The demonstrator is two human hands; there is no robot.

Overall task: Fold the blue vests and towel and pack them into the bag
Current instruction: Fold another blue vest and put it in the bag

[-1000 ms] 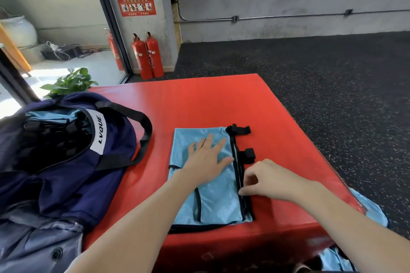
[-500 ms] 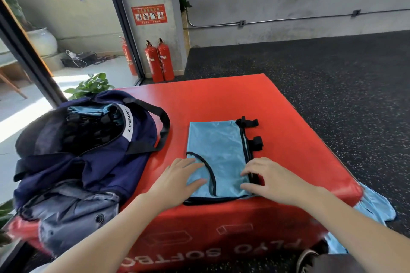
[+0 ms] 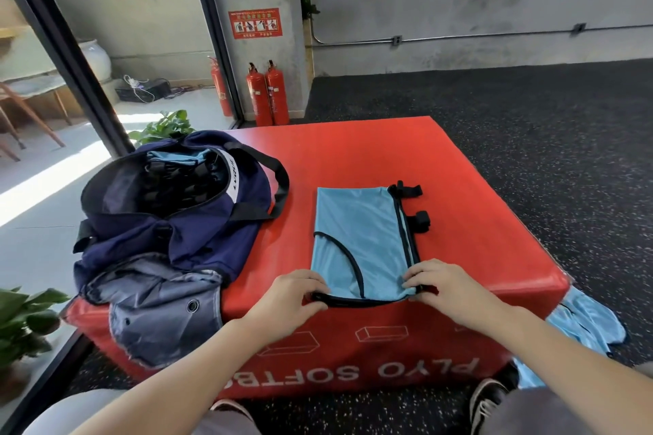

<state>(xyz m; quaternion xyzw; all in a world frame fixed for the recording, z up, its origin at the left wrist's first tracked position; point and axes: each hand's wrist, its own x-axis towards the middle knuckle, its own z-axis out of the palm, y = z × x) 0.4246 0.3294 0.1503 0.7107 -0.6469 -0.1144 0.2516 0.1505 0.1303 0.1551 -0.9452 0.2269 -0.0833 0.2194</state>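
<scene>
A light-blue mesh vest with black trim and black side straps (image 3: pixel 357 240) lay folded flat on the red padded foam box (image 3: pixel 353 159), its near hem along the box's front edge. The left hand (image 3: pixel 288 293) pinched the vest's near-left corner at the black hem with curled fingers, while the right hand (image 3: pixel 447 288) gripped the near-right corner the same way. The open navy-blue fabric duffel bag with black handles (image 3: pixel 176 222) sat on the box's left side, just beside the vest, with light-blue cloth visible inside, and more light-blue fabric (image 3: pixel 583 325) hung off the box's right near corner.
</scene>
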